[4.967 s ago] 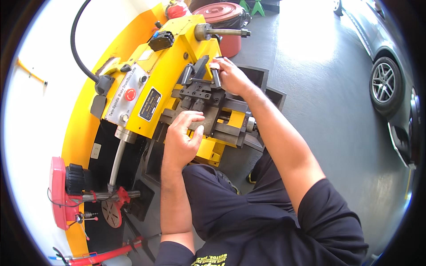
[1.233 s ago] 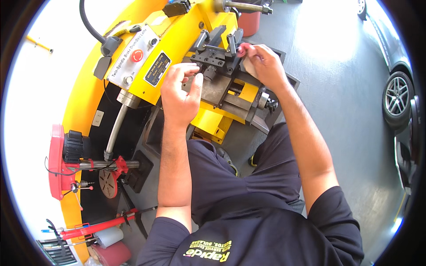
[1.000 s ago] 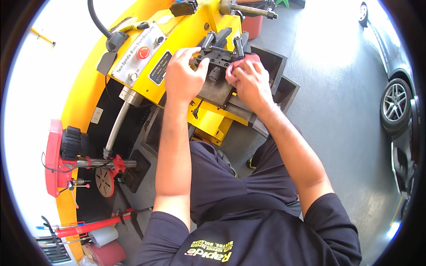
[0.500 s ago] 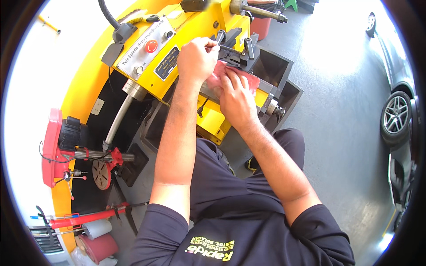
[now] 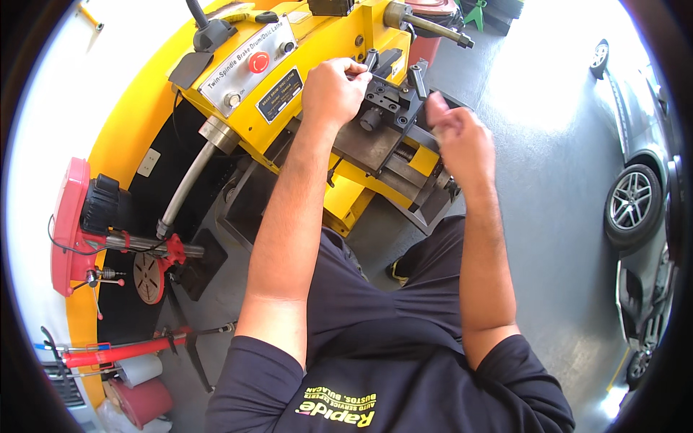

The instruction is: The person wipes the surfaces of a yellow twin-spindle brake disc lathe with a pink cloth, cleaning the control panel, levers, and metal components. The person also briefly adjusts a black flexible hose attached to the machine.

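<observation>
A yellow brake lathe (image 5: 346,43) stands in front of me. My left hand (image 5: 333,92) is closed at its black tool holder (image 5: 390,101), fingertips beside an upright black lever (image 5: 372,59); what they pinch is hidden. To the right of the tool holder, my right hand (image 5: 464,141) is raised with a bunched pink rag (image 5: 436,110) in its closed fingers, blurred by motion. Between my arms the metal slide (image 5: 364,143) of the lathe lies uncovered, with a dark round knob (image 5: 371,119) above it.
The lathe's control panel (image 5: 249,68) has a red stop button (image 5: 258,63). A metal spindle (image 5: 440,27) sticks out at the far right of the machine. On the left is a red drill press (image 5: 72,224). A car (image 5: 639,195) stands at the right on the grey floor (image 5: 548,238).
My right hand has lifted the pink rag off the slide and moved right, uncovering the slide and knob. My left hand stays at the tool holder. The whole view has shifted slightly.
</observation>
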`<state>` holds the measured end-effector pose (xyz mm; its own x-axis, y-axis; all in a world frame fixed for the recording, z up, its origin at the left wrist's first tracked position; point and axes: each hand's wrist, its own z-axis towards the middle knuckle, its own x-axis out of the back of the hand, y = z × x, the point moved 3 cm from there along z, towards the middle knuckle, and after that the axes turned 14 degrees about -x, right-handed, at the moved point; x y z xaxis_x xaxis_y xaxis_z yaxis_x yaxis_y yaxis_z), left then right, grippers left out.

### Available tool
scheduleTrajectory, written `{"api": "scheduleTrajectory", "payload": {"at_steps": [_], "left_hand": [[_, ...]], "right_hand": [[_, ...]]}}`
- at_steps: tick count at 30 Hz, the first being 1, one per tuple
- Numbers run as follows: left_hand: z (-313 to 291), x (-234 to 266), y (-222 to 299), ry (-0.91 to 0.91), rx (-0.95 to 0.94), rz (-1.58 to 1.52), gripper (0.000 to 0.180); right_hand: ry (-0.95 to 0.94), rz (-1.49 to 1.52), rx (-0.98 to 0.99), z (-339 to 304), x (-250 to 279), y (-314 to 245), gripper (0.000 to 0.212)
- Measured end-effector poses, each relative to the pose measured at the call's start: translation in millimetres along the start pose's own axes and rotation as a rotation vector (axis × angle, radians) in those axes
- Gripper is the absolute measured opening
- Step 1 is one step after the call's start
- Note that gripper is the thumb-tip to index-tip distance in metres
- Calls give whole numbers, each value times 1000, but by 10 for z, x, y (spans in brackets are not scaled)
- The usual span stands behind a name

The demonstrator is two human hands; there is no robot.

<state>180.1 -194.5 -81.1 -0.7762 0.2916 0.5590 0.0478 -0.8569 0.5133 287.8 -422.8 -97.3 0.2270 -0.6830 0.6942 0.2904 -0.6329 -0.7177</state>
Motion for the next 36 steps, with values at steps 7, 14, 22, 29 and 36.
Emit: {"api": "scheduleTrajectory", "payload": {"at_steps": [7, 14, 22, 29, 36], "left_hand": [[13, -31, -22, 28, -14, -33, 21], [-30, -53, -25, 35, 34, -91, 21], [-7, -89, -116, 42, 11, -162, 20], [-13, -1, -69, -13, 14, -69, 21], [7, -28, -29, -17, 55, -100, 20]], "right_hand": [[180, 205, 669, -83, -787, -219, 24], [108, 86, 681, 92, -811, -280, 26], [157, -208, 530, 41, -871, -480, 22], [129, -114, 656, 20, -584, -20, 30], [127, 114, 296, 509, -348, 151, 23]]}}
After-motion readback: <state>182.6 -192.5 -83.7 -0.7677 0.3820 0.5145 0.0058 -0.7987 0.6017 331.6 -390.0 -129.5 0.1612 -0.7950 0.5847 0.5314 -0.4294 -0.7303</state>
